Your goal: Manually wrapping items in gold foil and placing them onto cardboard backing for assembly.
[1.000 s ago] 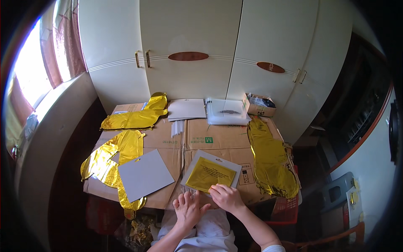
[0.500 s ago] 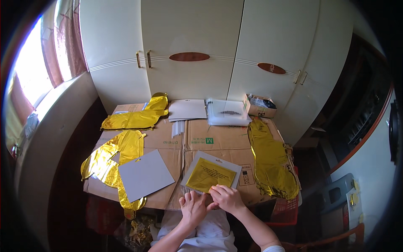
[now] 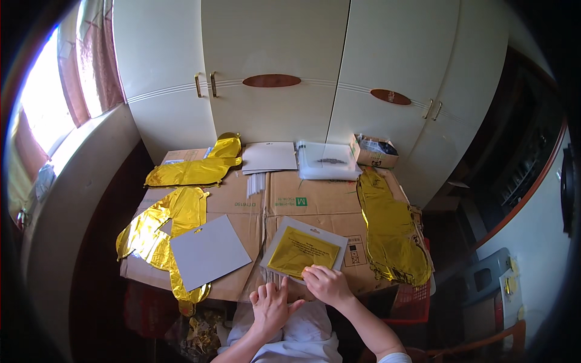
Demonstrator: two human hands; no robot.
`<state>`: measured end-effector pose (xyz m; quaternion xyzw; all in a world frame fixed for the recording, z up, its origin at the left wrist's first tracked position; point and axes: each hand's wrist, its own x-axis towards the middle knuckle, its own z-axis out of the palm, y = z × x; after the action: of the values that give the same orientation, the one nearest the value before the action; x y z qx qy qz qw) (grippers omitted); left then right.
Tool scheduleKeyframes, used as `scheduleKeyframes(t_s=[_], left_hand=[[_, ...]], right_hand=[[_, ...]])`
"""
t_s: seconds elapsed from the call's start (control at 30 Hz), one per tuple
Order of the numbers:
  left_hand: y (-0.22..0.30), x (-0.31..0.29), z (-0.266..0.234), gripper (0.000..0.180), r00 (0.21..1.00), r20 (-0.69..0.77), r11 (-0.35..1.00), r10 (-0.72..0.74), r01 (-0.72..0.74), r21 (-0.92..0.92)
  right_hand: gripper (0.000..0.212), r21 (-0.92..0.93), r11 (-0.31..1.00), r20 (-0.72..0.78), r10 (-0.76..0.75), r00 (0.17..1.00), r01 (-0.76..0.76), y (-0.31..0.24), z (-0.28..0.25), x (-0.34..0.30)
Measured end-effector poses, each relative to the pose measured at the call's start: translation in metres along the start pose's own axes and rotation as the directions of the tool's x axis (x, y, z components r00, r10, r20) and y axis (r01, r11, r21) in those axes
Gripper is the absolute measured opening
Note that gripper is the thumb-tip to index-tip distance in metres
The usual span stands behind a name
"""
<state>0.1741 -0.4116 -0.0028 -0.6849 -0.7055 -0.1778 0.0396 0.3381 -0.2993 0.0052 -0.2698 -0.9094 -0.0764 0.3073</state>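
Observation:
A flat clear bag [image 3: 334, 241] lies on the cardboard near the front edge, holding a grey card with a hang hole and a folded gold foil balloon [image 3: 302, 250] with dark print. My right hand [image 3: 327, 285] pinches the bag's lower right part, fingers closed. At the bag's lower left edge is my left hand [image 3: 271, 307], index finger stretched forward and thumb spread, with nothing held. Whether that fingertip touches the plastic, I cannot tell. To the left, a loose grey card [image 3: 210, 253] lies tilted, partly over a gold foil balloon [image 3: 189, 207].
More gold foil balloons lie at the back left [image 3: 192, 172] and right [image 3: 393, 233]. Along the back stand stacked grey cards [image 3: 269, 156], clear plastic bags [image 3: 327, 162] and a small open box [image 3: 378, 152]. Cabinets rise behind; a red basket [image 3: 409, 305] sits below the right edge.
My left hand has shifted slightly left and away from my right hand, its index finger now straightened. My right hand keeps its pinch on the bag, which has hardly moved.

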Motion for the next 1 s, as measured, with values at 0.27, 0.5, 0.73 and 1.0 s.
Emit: scheduleKeyframes(t_s=[0.27, 0.5, 0.73, 1.0], left_hand=[[0.002, 0.007, 0.007, 0.065, 0.998, -0.043, 0.999, 0.037, -0.037, -0.004], [0.005, 0.014, 0.013, 0.055, 0.992, -0.086, 0.996, 0.090, -0.090, 0.009], [0.011, 0.018, 0.016, 0.052, 0.994, -0.052, 0.995, 0.099, -0.099, -0.012], [0.001, 0.008, 0.006, 0.059, 0.988, -0.009, 0.988, 0.154, -0.154, -0.025]], right_hand=[[0.009, 0.011, 1.000, -0.016, -0.001, 1.000, 0.001, -0.001, 0.000, 0.001], [0.011, 0.028, 1.000, -0.019, 0.003, 1.000, -0.003, 0.000, 0.003, -0.001], [0.017, 0.031, 1.000, 0.014, 0.004, 1.000, -0.005, 0.001, 0.002, -0.003], [0.018, -0.040, 0.999, 0.052, -0.015, 0.999, 0.017, -0.005, -0.001, -0.004]])
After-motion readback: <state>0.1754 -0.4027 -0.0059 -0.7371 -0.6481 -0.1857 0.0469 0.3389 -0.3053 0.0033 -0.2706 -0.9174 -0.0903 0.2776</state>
